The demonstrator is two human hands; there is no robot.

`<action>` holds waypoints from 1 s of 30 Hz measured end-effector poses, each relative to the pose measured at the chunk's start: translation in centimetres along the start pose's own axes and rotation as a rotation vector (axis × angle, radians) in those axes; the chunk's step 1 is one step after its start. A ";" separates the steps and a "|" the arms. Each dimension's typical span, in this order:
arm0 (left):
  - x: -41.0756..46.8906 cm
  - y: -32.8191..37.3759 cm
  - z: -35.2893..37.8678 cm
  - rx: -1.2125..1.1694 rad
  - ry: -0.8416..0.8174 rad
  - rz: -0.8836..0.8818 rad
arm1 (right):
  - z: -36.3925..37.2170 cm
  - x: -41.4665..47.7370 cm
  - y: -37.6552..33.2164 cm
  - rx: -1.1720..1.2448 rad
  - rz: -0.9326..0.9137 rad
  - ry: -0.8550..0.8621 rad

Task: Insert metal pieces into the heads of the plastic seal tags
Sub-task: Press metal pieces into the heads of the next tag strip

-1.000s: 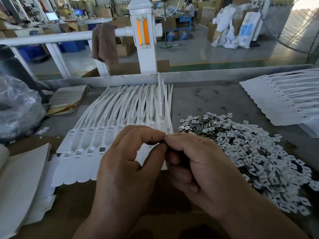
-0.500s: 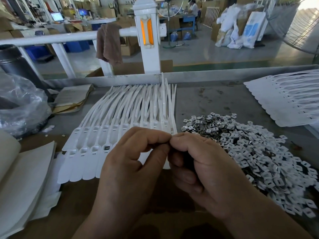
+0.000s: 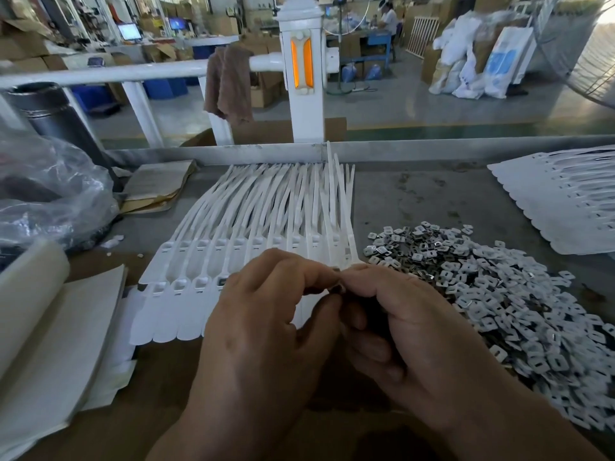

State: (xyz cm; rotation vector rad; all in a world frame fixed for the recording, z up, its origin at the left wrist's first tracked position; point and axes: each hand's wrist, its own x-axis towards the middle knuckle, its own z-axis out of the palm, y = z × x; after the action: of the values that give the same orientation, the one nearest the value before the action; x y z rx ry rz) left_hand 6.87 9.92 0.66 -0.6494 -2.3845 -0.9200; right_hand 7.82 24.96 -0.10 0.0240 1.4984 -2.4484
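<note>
- Hands meet at the near middle of the desk (image 3: 416,194). The left hand (image 3: 266,327) and right hand (image 3: 422,331) bring thumb and forefinger tips together, pinching a small metal piece (image 3: 336,288) between them, with the other fingers curled.
- Seal tags (image 3: 253,227) lie flat in a white row just beyond and left of the hands, heads near and tails fanning to the far edge. The left hand covers the row's near right part.
- One tag head just left of the left hand shows a dark fill.
- Heap of metal pieces (image 3: 499,294) spreads right of the right hand, close beside it.
- Second stack of tags (image 3: 565,201) sits far right, well apart.
- Plastic bag (image 3: 50,201) and paper stack (image 3: 50,344) lie at the left.
</note>
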 end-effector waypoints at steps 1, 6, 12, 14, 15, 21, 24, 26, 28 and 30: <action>-0.1 -0.1 -0.1 0.016 -0.006 0.004 | 0.1 0.0 0.0 -0.014 0.002 0.015; -0.4 -0.3 -0.3 0.044 -0.004 0.010 | 0.3 0.0 0.2 -0.059 0.015 0.018; 0.0 -4.8 -2.7 0.157 -0.041 0.005 | 0.0 0.0 -0.4 0.033 0.027 0.010; 0.1 -9.1 -4.5 0.191 -0.054 -0.097 | -0.4 0.0 -0.6 0.109 0.017 0.014; -0.1 -11.3 -5.4 0.197 -0.063 -0.172 | -0.6 0.0 -0.7 0.138 0.017 0.014; -0.9 -17.2 -7.0 0.336 -0.195 -0.268 | -0.5 0.1 -0.5 0.162 0.015 0.003; 0.0 -16.4 -6.7 0.352 -0.275 -0.260 | -0.6 0.1 -0.5 0.156 0.013 0.017; 0.6 -15.9 -6.4 0.312 -0.307 -0.281 | -0.7 0.2 -0.5 0.156 0.010 0.021; 0.9 -15.6 -6.0 0.312 -0.329 -0.278 | -0.7 0.2 -0.5 0.149 0.007 0.019; 1.2 -15.7 -5.9 0.311 -0.341 -0.280 | -0.8 0.2 -0.6 0.141 0.003 0.014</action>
State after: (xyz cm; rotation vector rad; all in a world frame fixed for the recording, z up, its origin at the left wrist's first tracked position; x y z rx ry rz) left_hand -1.60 -4.27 -2.25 -0.3802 -2.8986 -0.5542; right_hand 7.39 25.85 0.01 0.0710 1.3273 -2.5518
